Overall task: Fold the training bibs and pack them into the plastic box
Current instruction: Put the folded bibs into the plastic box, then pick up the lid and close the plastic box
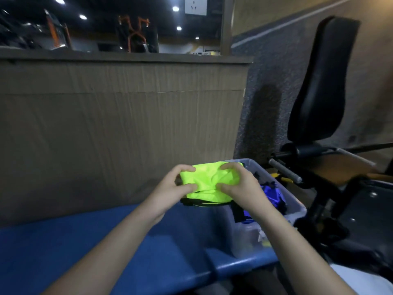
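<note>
Head view: the person holds a folded neon yellow-green bib (207,182) in both hands, in the air over the near-left edge of the clear plastic box (297,206), which sits on a blue padded bench (89,248). Left hand (170,186) grips the bib's left end, thumb on the near face, fingers curled over the far edge. Right hand (240,182) does the same on the right end, thumb pressed into the cloth, fingers wrapped over the top. Bib is a compact, thick wad, several layers deep, surface creased, with black trim showing along its lower edge. Progress, judging by the layout: at least one blue bib (271,192) already lies inside the box, plus other dark and yellow scraps too unclear to identify. This bib looks folded, or near enough, and is not yet packed. Left to do: lower it into the box. No other loose bibs are visible, so the remaining count can't be told. Black gym machine (319,81) stands just right of the box.
</note>
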